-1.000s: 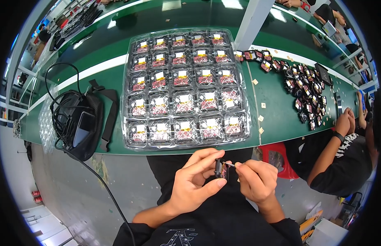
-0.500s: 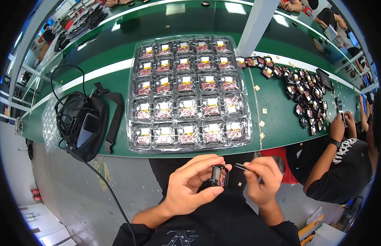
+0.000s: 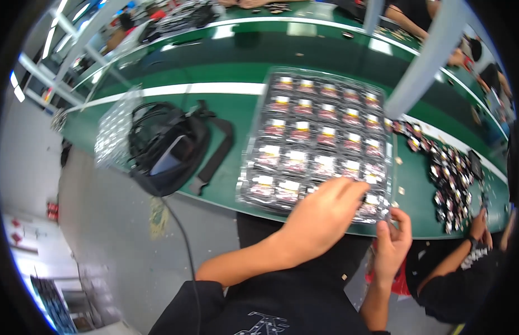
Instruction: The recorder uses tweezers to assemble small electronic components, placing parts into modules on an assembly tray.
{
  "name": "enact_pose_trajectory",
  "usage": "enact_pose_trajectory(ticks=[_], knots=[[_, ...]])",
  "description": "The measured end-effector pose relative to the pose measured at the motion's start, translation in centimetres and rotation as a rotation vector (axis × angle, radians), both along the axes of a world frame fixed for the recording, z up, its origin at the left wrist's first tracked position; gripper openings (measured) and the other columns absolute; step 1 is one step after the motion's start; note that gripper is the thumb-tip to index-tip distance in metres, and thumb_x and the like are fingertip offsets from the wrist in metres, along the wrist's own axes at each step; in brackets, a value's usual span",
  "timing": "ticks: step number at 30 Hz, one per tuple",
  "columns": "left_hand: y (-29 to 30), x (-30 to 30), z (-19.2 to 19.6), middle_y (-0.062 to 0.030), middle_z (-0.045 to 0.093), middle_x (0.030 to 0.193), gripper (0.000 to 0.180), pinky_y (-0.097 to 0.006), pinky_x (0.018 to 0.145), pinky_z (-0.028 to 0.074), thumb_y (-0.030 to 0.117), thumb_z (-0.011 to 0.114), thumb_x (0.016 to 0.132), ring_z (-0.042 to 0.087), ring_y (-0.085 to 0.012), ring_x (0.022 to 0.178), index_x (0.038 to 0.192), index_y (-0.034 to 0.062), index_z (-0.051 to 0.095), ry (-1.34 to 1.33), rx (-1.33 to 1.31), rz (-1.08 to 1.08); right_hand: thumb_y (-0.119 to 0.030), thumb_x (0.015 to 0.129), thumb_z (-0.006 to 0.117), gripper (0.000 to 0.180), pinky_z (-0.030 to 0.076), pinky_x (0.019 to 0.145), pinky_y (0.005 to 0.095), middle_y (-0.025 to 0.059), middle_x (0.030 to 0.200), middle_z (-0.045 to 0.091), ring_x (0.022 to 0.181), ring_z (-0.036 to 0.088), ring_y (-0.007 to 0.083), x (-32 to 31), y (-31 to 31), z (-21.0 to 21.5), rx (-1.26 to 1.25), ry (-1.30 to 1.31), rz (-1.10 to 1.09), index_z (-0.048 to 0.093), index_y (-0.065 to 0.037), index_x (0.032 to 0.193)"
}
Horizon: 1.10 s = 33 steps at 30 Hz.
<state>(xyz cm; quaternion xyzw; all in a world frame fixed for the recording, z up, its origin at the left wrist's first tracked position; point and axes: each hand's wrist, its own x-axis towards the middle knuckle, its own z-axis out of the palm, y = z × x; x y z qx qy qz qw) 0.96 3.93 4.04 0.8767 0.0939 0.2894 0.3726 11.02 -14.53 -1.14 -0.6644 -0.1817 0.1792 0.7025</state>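
A clear plastic tray (image 3: 244,192) lies on the green table, its pockets filled with small black-framed modules (image 3: 296,161) bearing white and yellow labels. My left hand (image 3: 321,218) reaches over the tray's near right part, fingers bent down and close together. Its fingertips are among the pockets, and whatever they hold is hidden. At the near right corner of the tray is my right hand (image 3: 392,243), thumb and fingers curled beside the edge. Blur hides what is between them; no tweezers can be made out.
Left of the tray lie a black bag (image 3: 178,148) with cables and a strap, and bubble wrap (image 3: 113,131). Loose modules (image 3: 452,184) are heaped to the right, near a co-worker's hand (image 3: 478,226). A grey post (image 3: 427,67) rises behind the tray; a cable (image 3: 184,240) hangs at left.
My left hand has gone from holding a small black module before me to over the tray. My right hand, earlier holding tweezers, has moved to the tray's corner. The view has shifted and blurred.
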Motion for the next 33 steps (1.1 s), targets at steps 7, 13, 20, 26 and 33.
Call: enact_pose_trajectory(ticks=[7,13,20,26,33], knots=[[0.4,0.3,-1.3,-0.0147,0.063,0.11,0.029,-0.043,0.097,0.051,0.007,0.072,0.083,0.058,-0.0357,0.118,0.11,-0.0016,0.065,-0.013,0.201,0.096,-0.002,0.095,0.067,0.036,0.047,0.081,0.0223,0.01,0.115,0.056,0.098,0.061,0.0133,0.9,-0.4,-0.8,-0.041,0.01,-0.001,0.05,0.006,0.126],[0.3,-0.1,-0.7,-0.0165,0.062,0.122,0.032,-0.043,0.099,0.051,0.013,0.072,0.081,0.057,-0.0363,0.123,0.11,-0.0004,0.068,0.069,0.274,0.081,-0.002,0.093,0.071,0.038,0.049,0.077,0.0214,0.0088,0.114,0.056,0.097,0.062,0.0129,0.3,-0.1,-0.4,-0.037,-0.07,-0.019,0.052,0.005,0.124],[0.2,0.0,-0.7,-0.0131,0.066,0.119,0.033,-0.048,0.1,0.048,0.021,0.074,0.082,0.061,-0.0341,0.115,0.111,0.0052,0.07,0.16,0.504,0.116,-0.003,0.093,0.072,0.039,0.051,0.077,0.0219,0.0127,0.11,0.067,0.091,0.066,0.013,0.0,0.3,0.1,0.021,0.032,0.025,0.052,0.003,0.126],[-0.1,0.2,0.6,-0.0146,0.065,0.123,0.028,-0.053,0.103,0.045,0.015,0.075,0.084,0.059,-0.0375,0.116,0.11,0.005,0.073,0.151,0.477,0.141,-0.029,0.094,0.072,0.052,0.052,0.068,0.0318,0.0101,0.1,0.059,0.077,0.064,0.0205,6.0,-2.0,-1.4,-0.101,-0.164,-0.041,0.052,0.002,0.131],[-1.7,-1.2,0.8,-0.0167,0.066,0.118,0.031,-0.055,0.102,0.047,0.005,0.076,0.078,0.063,-0.0399,0.114,0.109,0.0051,0.074,-0.106,0.344,0.07,-0.026,0.09,0.073,0.049,0.053,0.074,0.0514,0.0196,0.12,0.051,0.087,0.066,0.0455,11.4,-3.9,-0.5,-1.16,-0.521,-0.594,0.058,0.0,0.129]])
